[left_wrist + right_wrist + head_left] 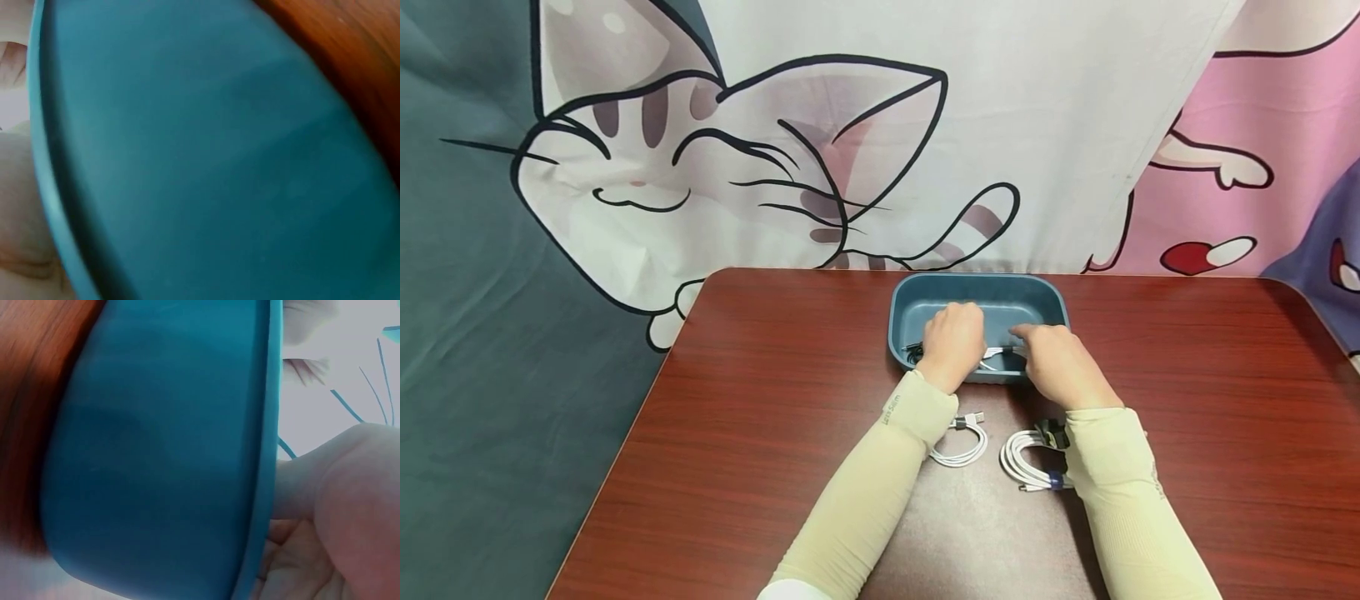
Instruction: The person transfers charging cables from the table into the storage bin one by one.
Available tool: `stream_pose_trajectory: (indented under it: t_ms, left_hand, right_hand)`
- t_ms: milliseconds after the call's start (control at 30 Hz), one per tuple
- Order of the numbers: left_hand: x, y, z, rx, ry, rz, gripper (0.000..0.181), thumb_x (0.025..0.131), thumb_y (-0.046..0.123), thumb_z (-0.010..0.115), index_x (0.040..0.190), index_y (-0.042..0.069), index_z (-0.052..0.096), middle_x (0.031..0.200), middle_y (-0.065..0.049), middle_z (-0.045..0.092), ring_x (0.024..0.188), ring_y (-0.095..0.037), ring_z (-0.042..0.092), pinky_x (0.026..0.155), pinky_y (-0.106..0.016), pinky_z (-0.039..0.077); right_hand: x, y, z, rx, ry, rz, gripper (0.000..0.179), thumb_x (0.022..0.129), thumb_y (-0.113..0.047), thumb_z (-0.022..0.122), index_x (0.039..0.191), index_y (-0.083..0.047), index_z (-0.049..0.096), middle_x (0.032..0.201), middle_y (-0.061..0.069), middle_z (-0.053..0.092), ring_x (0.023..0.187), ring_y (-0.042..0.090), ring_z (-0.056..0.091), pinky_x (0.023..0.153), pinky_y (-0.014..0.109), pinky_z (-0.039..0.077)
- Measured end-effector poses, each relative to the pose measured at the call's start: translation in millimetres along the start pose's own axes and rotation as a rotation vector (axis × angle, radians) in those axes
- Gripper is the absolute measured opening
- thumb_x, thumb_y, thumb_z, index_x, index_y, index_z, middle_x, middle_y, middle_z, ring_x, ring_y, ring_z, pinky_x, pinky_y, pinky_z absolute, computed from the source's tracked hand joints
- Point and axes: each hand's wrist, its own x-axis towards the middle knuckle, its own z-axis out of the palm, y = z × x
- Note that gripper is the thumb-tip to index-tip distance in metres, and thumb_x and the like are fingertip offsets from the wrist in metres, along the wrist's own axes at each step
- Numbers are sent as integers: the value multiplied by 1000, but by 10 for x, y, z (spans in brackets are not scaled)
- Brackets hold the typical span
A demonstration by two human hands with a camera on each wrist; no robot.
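In the head view, both hands reach over the near rim of a blue plastic bin (977,287). My left hand (953,337) has its knuckles up, its fingertips hidden inside the bin. A black cable (914,353) lies on that hand's left, against the bin's corner. My right hand (1063,362) is over the right side, one finger extended leftward. Between the hands is a white cable (1000,352), its right end close under that finger. In the right wrist view, the thumb (297,487) crosses behind the rim. I cannot tell whether either hand grips the white cable.
Nearer on the brown table (737,417) lie a coiled white USB cable (973,450) by the left forearm and a thicker white cable coil (1018,458) by the right wrist. The bin stands close to the table's far edge, before a printed cat curtain (1060,125).
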Motion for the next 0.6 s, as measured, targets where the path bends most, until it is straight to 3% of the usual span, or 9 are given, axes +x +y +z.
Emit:
stream_pose_trajectory:
  t_ms: [100,267,400,600]
  left_hand:
    - [-20,-7,-42,-10,3,3,27,88,18,74,64,20,63,67,4,63,64,-21,65,51,-35,50]
    - [-61,-29,-114,-22,27,-6,4,85,27,80,84,23,78,84,5,73,75,-22,70,61,-37,55]
    - [-96,-52,-165,-34,36,-13,14,87,29,79,100,26,80,94,6,76,81,-21,71,66,-37,56]
    - [-145,-80,-218,-41,32,2,19,88,28,78,106,25,80,100,7,76,84,-21,71,67,-37,56]
  right_hand:
    - [-7,-7,-3,11,10,0,37,88,9,49,119,6,68,106,25,71,90,46,68,80,57,53]
    - [-14,-33,-26,23,24,3,34,91,6,49,119,6,68,108,24,71,93,44,68,81,56,53]
    - [-16,-48,-40,31,28,12,32,92,5,50,119,7,68,109,24,71,95,43,68,81,56,53]
    - [-19,-66,-37,37,46,5,30,93,3,54,119,8,67,110,25,70,98,42,68,84,55,52]
